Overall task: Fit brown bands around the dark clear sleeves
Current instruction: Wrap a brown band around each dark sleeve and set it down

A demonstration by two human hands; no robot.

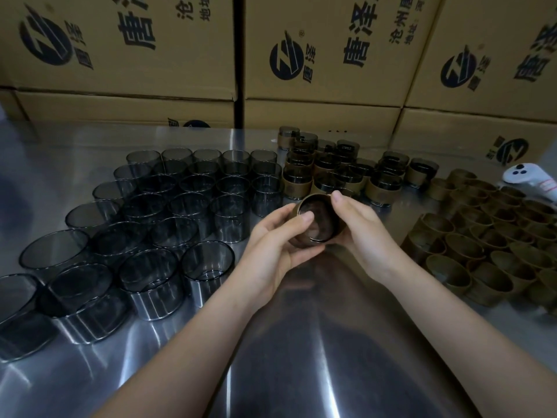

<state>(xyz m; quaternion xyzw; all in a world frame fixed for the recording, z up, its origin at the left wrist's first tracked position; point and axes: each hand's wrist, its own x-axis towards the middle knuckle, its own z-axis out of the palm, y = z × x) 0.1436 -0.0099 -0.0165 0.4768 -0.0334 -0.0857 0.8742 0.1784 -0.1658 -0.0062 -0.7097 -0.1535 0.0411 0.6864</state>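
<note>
A dark clear sleeve (pixel 316 220) with a brown band (pixel 342 226) round it is held tilted above the table's middle, its open mouth facing me. My left hand (pixel 271 245) cups it from below and the left, thumb across the rim. My right hand (pixel 358 227) grips its right side, thumb on the top edge. Several bare dark sleeves (pixel 168 206) stand in rows at the left. Several banded sleeves (pixel 340 173) cluster at the back centre. Loose brown bands (pixel 482 236) lie packed at the right.
The shiny metal table (pixel 301 342) reflects light in front of me. Stacked cardboard boxes (pixel 316 55) with printed logos wall the far side. A white controller (pixel 533 179) lies at the right edge behind the bands.
</note>
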